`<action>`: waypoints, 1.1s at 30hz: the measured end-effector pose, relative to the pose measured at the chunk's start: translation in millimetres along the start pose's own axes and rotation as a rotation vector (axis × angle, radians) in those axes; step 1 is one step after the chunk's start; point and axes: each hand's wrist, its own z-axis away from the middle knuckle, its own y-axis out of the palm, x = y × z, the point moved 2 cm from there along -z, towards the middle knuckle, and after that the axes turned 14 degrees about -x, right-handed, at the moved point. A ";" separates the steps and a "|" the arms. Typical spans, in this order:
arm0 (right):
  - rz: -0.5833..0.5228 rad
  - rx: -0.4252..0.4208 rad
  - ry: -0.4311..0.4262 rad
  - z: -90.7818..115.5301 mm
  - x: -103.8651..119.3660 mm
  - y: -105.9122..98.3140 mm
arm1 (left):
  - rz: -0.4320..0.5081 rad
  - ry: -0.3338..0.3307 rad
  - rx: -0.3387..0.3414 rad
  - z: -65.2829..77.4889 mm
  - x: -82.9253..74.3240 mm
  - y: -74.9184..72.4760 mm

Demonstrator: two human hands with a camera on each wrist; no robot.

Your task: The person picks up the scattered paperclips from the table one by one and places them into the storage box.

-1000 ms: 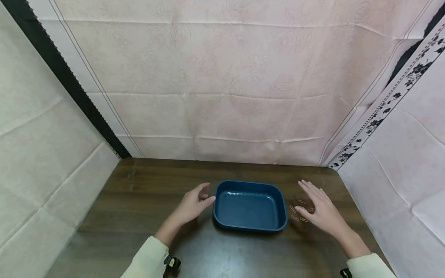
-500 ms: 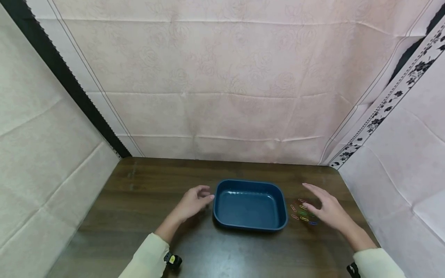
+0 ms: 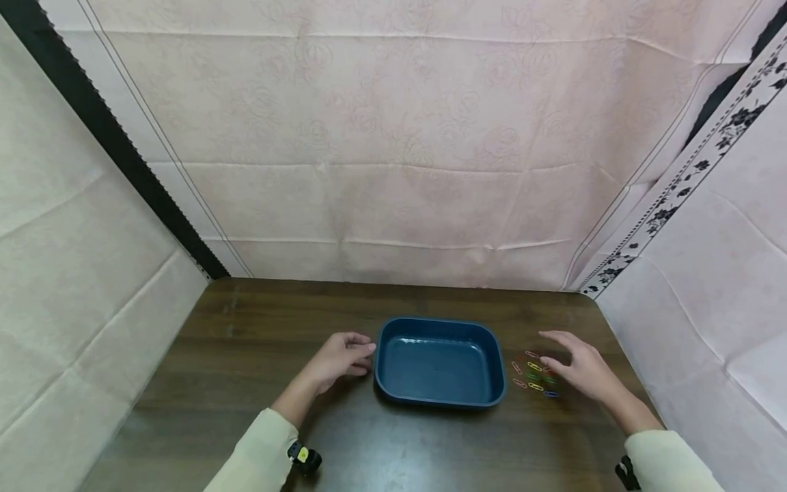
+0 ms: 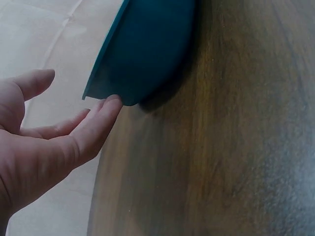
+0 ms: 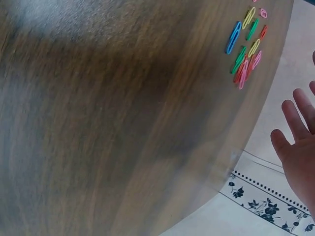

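Observation:
A dark blue rectangular tray (image 3: 440, 396) with rounded corners stands on the wooden table, nothing inside it. Just off its left side is my left hand (image 3: 338, 359), fingers relaxed and holding nothing; in the left wrist view its fingertips (image 4: 114, 100) overlap the tray's edge. To the tray's right lie several coloured paper clips (image 3: 534, 366), red, pink, yellow, green and blue, spread in a loose group, as the right wrist view also shows. My right hand (image 3: 581, 369) hovers at their right side with its fingers loosely extended and nothing in its grasp.
The brown wooden table (image 3: 246, 383) has a glossy surface. A pale patterned cloth (image 3: 393, 137) hangs behind it, with more cloth at the left and right sides. The right one carries a black floral border (image 3: 695, 171).
My right hand has drawn back to the right, uncovering more of the paper clips. The left hand has shifted only slightly, its fingers a little closer together. The tray stays in place.

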 end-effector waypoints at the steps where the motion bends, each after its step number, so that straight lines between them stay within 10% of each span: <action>1: -0.004 0.002 0.009 -0.1 -1.1 0.3 | 0.008 -0.008 0.007 -0.5 0.5 0.2; 33: -0.019 0.140 0.077 -18.6 -25.2 14.2 | 0.171 -0.168 0.063 -4.9 16.3 9.7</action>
